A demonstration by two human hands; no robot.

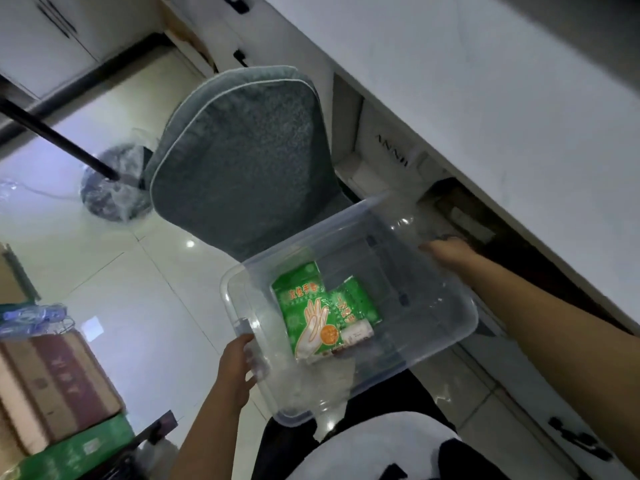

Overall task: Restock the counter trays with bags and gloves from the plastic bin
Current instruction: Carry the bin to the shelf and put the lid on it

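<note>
We are carrying the clear plastic bin [349, 306] between both hands, held in the air over the tiled floor [138, 306] and just beside the white counter [485, 98], so we judge that we are in the fetching step: the supplies are being brought to the counter and nothing is being laid into the trays yet, which are not showing here. Our left hand [239, 368] is gripping the bin's near-left rim by its handle, fingers curling over the edge and the thumb lying along the outside wall. Our right hand [446, 251] is reaching out with the forearm nearly straight to the far-right rim, fingers closing on that edge, though the blur is making the exact hold hard for us to read. Inside, the green glove packets [311, 313] are lying flat on the bottom toward the left half, with a small pale roll [356, 332] resting against them, perhaps bags. A grey padded chair [242, 157] is standing just beyond the bin. The bin is tilting slightly, so the next move is calling for us to level it, set it down somewhere steady, and free one hand for the packets.
</note>
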